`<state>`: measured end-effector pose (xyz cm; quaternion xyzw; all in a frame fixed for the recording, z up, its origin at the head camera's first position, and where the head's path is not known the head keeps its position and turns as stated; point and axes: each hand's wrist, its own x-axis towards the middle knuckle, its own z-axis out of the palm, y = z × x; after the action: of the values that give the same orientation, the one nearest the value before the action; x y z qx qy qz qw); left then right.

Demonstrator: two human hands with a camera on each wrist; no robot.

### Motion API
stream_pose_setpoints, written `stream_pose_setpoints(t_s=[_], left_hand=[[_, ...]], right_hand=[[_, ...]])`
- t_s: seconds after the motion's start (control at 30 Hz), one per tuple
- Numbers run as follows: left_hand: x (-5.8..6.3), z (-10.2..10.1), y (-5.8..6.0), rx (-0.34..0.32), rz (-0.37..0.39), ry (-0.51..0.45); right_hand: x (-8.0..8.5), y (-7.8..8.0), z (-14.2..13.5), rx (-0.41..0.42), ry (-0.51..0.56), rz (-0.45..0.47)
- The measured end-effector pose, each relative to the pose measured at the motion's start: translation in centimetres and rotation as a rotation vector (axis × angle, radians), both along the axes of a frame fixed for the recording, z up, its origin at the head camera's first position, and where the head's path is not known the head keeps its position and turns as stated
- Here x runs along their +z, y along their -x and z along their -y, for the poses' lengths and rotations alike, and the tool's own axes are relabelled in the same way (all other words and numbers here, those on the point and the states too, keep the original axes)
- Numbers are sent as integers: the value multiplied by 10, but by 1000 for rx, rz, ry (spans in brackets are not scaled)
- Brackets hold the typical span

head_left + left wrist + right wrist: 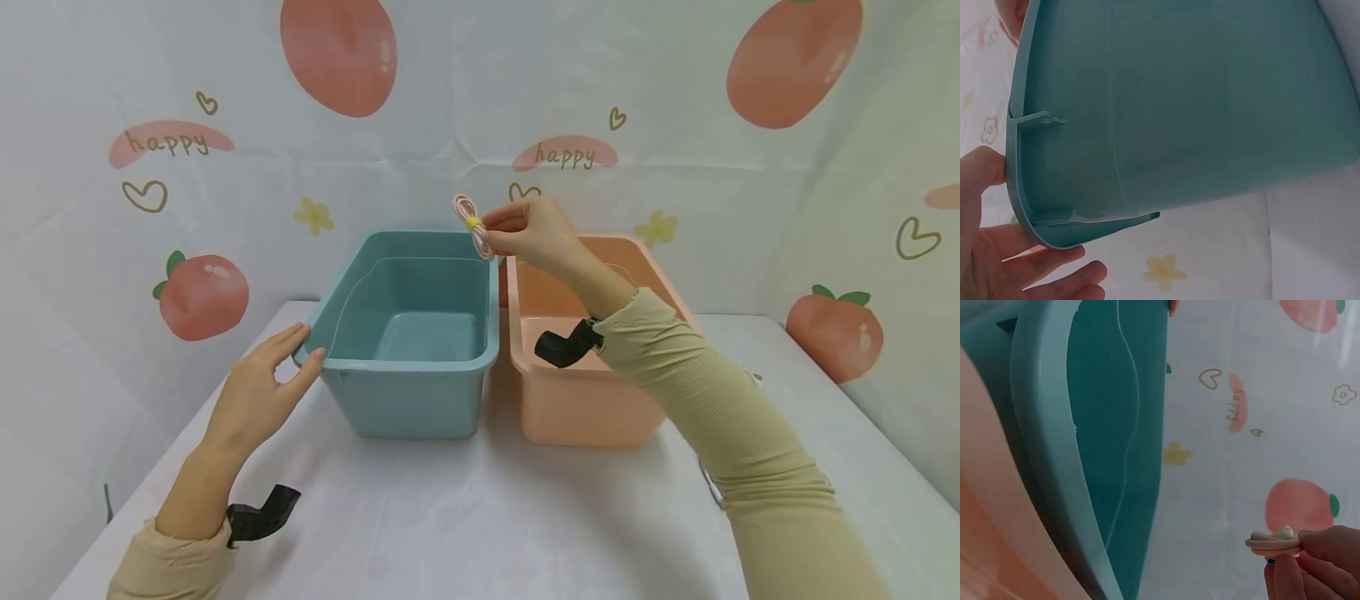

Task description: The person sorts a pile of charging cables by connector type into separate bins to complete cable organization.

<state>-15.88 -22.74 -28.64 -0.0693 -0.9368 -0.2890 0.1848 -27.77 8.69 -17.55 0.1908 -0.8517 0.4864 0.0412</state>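
Observation:
In the head view my right hand (543,235) pinches a coiled pale pink cable (463,206) between thumb and fingertips. A yellow band binds the coil at its middle. It is held up at the far right corner of the blue-green tub (412,404), overlapping the rim. My left hand (255,396) holds the tub's near left corner, thumb at the front rim and fingers along the left side. In the left wrist view the fingers (1054,265) reach round under the rim. The cable (1272,545) also shows in the right wrist view, beyond the tub's wall.
An orange tub (592,412) stands close to the right of the blue-green one, partly hidden by my right forearm. Both stand on a white-covered table (450,517). A fruit-printed white backdrop (450,108) hangs behind. A thin cord-like thing (711,485) shows beside my right sleeve.

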Motion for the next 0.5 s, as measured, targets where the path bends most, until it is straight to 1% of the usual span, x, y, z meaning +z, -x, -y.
stream_pose_setpoints(t_s=[0.2,0.37,0.5], left_hand=[[1,0,0,0,11,-3],[1,0,0,2,19,-2],[1,0,0,2,18,-8]], right_hand=[[-4,14,17,-3,36,62],[-4,21,28,-33,45,104],[-5,27,36,-40,108,145]])
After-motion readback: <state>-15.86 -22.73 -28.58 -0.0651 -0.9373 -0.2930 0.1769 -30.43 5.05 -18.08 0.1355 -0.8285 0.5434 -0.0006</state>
